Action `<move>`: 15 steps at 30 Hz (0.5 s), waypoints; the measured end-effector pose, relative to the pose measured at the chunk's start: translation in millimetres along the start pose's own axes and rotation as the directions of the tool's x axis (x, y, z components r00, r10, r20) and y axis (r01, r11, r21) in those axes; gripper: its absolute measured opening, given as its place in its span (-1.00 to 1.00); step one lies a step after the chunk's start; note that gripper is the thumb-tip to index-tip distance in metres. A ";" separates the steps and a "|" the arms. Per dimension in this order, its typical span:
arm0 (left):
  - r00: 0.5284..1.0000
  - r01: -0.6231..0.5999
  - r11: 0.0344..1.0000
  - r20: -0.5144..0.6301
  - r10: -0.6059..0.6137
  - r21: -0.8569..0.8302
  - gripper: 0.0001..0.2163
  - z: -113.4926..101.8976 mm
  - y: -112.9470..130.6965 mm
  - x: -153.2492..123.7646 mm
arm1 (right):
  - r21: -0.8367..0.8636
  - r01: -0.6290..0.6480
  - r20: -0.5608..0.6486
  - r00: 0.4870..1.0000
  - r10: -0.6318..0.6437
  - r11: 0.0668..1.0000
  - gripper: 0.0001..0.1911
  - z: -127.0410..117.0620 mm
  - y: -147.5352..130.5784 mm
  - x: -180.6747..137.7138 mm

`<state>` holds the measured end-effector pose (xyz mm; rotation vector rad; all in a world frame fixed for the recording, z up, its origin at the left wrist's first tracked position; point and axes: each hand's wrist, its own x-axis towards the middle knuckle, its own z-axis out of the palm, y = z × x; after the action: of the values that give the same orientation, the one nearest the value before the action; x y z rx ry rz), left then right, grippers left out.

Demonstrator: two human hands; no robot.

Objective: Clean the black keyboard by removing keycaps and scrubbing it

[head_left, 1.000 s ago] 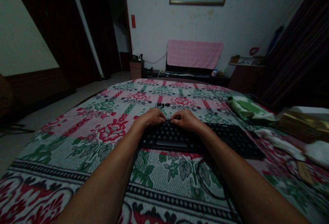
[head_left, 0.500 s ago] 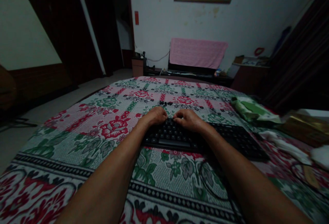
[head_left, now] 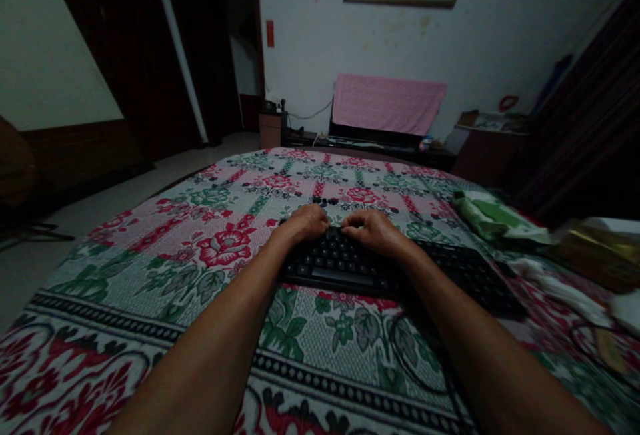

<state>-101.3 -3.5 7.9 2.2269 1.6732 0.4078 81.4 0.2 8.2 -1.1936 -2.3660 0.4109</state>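
Note:
A black keyboard [head_left: 340,267] lies on a floral bedspread [head_left: 200,262] in front of me. My left hand [head_left: 303,222] rests on its far left corner with the fingers curled down. My right hand [head_left: 373,230] sits just beside it on the far key rows, fingers also curled and tips hidden. The two hands almost touch. What the fingers pinch, if anything, cannot be made out. A short row of small black pieces [head_left: 325,200] lies on the bedspread just beyond the keyboard.
A folded green and white cloth [head_left: 487,216] lies on the bed at the right, with a golden package [head_left: 595,248] and white cloth [head_left: 555,285] nearer. A pink cloth [head_left: 387,103] covers a screen against the far wall. Dark doors and floor are on the left.
The view has shifted slightly; hands and keyboard sit a little further right and lower in frame. Both hands stay curled on the far key rows.

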 end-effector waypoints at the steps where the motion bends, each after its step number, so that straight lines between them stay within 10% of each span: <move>1: 1.000 -0.001 1.000 -0.001 0.001 0.001 -0.74 0.2 -0.1 0.0 | -0.005 -0.005 0.008 1.000 0.005 1.000 -0.87 -0.3 -0.8 0.1; 15: 1.000 -0.018 1.000 -0.016 0.019 0.022 -0.74 -1.8 4.6 -3.1 | -0.158 0.032 0.056 0.998 -0.023 0.987 -0.84 -4.7 -5.0 0.5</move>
<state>-98.9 -7.5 11.3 2.2621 1.6743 0.4155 80.3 -2.0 14.6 -1.2324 -2.4977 0.2519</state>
